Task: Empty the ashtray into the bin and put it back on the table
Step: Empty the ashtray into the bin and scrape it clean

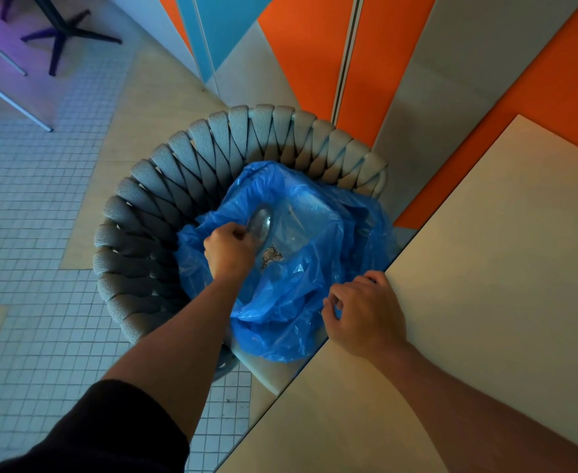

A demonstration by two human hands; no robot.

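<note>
A clear glass ashtray (261, 222) is tipped on its side inside the blue bin bag (301, 281), gripped by my left hand (230, 251). A small heap of ash (271, 257) lies on the plastic just below it. The bag sits in a grey woven seat (178, 186) that surrounds it like a basket. My right hand (366, 310) pinches the bag's near right edge, next to the beige table (485, 285).
The beige table fills the right and lower right, its edge running diagonally beside the bag. Orange, blue and grey wall panels (400, 63) stand behind. White tiled floor (25, 233) spreads to the left, with a dark table base (66, 32) at the far top left.
</note>
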